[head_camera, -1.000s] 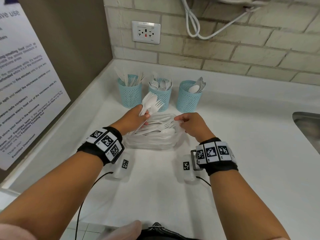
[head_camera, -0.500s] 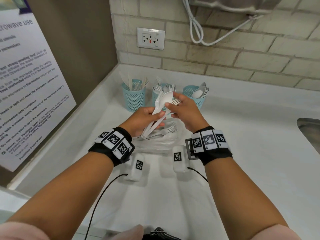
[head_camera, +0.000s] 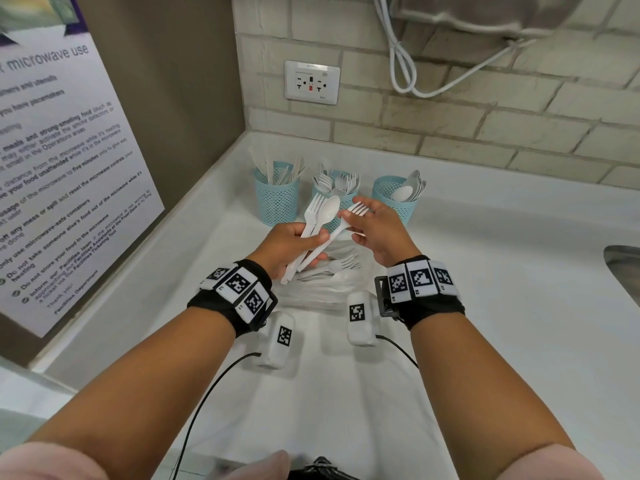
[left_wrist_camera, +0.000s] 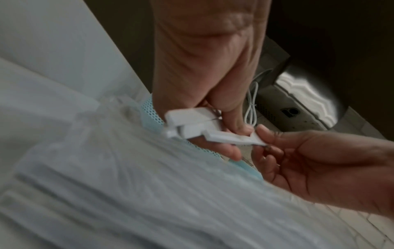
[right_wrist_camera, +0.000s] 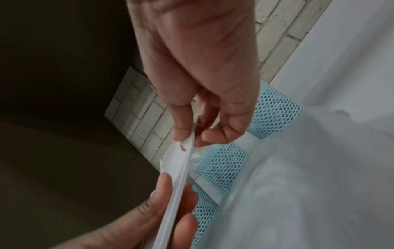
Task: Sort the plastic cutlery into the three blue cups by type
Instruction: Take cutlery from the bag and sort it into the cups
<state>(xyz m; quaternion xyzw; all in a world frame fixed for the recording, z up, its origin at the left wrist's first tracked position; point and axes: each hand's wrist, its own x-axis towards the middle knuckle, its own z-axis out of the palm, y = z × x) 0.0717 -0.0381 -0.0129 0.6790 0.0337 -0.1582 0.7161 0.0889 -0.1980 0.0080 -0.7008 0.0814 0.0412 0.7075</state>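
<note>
Left wrist view blurred: handle ends (left_wrist_camera: 192, 124) of held cutlery smeared, type unreadable there. Right hand (head_camera: 379, 233) covers handle of fork (head_camera: 358, 208); only tines show. Clear bag (head_camera: 322, 289) half hidden behind both wrists, contents too faint to count. Sink (head_camera: 623, 268) cut off by right edge. Poster (head_camera: 52, 168) cropped at left, small print illegible.

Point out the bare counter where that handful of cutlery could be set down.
Bare counter stretches right of the right hand, between the spoon cup and the sink. More lies near the front edge. It is crowded ahead: three cups in a row, the bag of cutlery under the left hand.
</note>
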